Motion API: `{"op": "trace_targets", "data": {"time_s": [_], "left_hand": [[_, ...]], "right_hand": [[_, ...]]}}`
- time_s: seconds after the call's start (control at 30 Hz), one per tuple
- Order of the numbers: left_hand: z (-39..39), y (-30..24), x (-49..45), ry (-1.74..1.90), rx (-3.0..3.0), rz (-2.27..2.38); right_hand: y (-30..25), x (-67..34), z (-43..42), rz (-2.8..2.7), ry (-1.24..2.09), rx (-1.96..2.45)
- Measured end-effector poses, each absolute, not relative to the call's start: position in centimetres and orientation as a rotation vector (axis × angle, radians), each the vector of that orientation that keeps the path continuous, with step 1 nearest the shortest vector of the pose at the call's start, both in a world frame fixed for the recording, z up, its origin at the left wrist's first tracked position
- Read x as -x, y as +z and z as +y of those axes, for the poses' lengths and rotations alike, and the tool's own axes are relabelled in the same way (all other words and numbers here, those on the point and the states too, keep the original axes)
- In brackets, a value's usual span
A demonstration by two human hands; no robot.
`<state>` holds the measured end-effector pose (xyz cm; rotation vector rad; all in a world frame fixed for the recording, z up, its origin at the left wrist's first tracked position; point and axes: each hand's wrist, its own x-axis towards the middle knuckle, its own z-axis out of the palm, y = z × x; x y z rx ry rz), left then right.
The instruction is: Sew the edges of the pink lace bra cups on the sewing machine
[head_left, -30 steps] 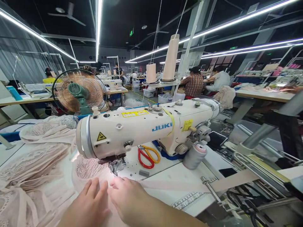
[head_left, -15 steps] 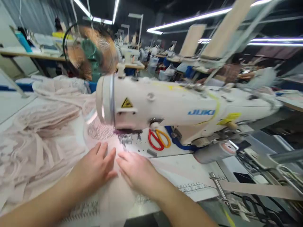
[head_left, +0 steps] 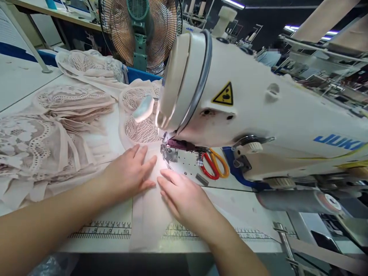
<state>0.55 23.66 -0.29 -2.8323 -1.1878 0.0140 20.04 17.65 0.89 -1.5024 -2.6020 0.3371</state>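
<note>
A pale pink strip of sheer fabric [head_left: 146, 226] lies on the table under both hands, running up to lace fabric [head_left: 140, 128] beside the sewing machine's needle area. My left hand [head_left: 129, 170] rests flat on it, fingers spread toward the presser foot [head_left: 169, 153]. My right hand [head_left: 185, 193] lies on the fabric's right side, fingers stretched out just in front of the foot. Above stands the white sewing machine [head_left: 253, 103], its lamp lighting the stitching spot. The fabric edge directly beneath the foot is hard to make out.
Scissors with red and orange handles [head_left: 214, 165] lie under the machine arm. Piled lace pieces [head_left: 46, 134] cover the left of the table. A large fan [head_left: 140, 34] stands behind. A printed ruler [head_left: 100, 230] runs along the front edge; a thread-like grey roll [head_left: 296, 201] sits right.
The view has swung downward and closer, so the machine head looks larger and farther right. Both hands stay on the fabric by the presser foot with nearly the same pose.
</note>
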Motion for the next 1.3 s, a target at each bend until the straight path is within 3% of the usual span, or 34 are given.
{"op": "trace_targets", "data": {"time_s": [0.33, 0.6, 0.73, 1.03, 1.2, 1.3], "left_hand": [[27.0, -1.2, 1.1, -0.040, 2.993, -1.204], [28.1, -0.8, 3.1, -0.066, 3.057, -1.238], [27.9, -0.2, 2.9, -0.188, 2.809, -1.263], [23.1, 3.0, -0.7, 0.290, 2.519, -1.652], [26.0, 1.3, 2.3, 0.137, 2.539, -1.608], [23.7, 0.3, 3.1, -0.097, 2.467, -1.528]], "right_hand": [[1.7, -20.4, 17.6, -2.592, 0.484, 1.524], [1.8, -20.5, 17.6, -2.459, 0.348, 1.416], [1.9, -20.3, 18.7, -2.404, 0.206, 1.353], [1.2, -20.6, 19.3, -2.217, 0.184, 1.319], [-0.3, -21.5, 17.0, -2.087, 0.192, 1.400], [-1.3, -22.1, 14.9, -2.050, 0.177, 1.419]]}}
